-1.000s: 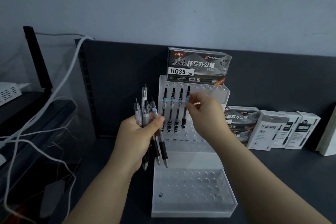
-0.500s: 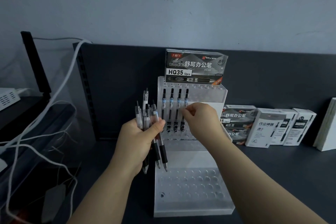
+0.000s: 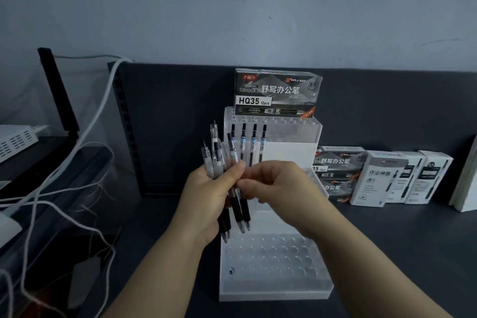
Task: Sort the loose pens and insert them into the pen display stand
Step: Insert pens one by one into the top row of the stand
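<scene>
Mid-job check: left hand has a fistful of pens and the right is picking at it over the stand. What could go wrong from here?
1. The right hand pinches at the bundle of pens that the left hand grips; drawing one out may drag neighbours loose onto the stand.
2. Inserting next to the four standing pens could knock them askew.
3. A high reach might bump the box perched on the stand's top.

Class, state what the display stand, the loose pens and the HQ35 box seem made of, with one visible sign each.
Display stand: probably frosted acrylic; translucent, holes show through. Loose pens: clear plastic barrels, refills visible inside; black grips look rubbery, matte. HQ35 box: printed card, seemingly glossy; light sheen.
</scene>
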